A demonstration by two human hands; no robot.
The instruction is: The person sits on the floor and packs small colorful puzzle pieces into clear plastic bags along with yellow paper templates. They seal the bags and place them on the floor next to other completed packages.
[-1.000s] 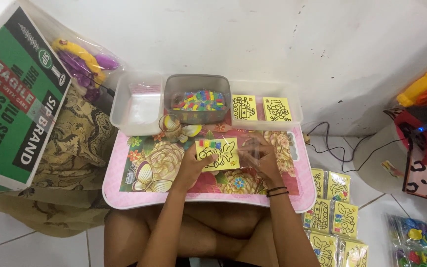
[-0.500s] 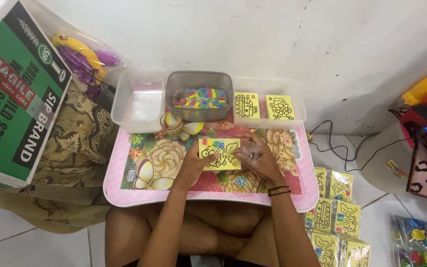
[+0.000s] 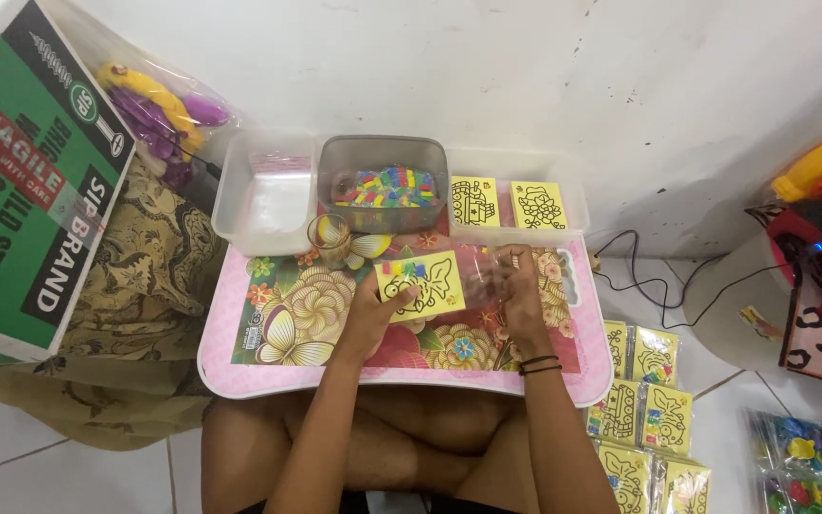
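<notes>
Your left hand point(image 3: 370, 309) grips the near-left corner of a yellow picture card point(image 3: 420, 285), fingers closed on its edge; the card lies roughly at the centre of the pink floral desk point(image 3: 240, 366), slightly tilted. Your right hand point(image 3: 518, 286) rests just right of the card, fingers curled onto a clear plastic sleeve point(image 3: 480, 276) that touches the card's right edge; whether the fingers pinch the sleeve or merely press it cannot be determined. A black band point(image 3: 538, 364) circles your right wrist. At the far edge of the desk stands a grey tub point(image 3: 384, 181) holding small multicoloured pieces, with a small clear cup point(image 3: 329, 238) just near-left of it. A clear tray point(image 3: 264, 195) sits left of the tub; another clear tray point(image 3: 573, 186) on the right holds two more yellow cards point(image 3: 506, 203) lying side by side. On the floor to the near right lies a stack of packaged yellow cards point(image 3: 654, 409). A green cardboard box point(image 3: 26, 181) leans at far left, on patterned cloth point(image 3: 135, 286). A black cable point(image 3: 677, 286) runs along the floor at right.
</notes>
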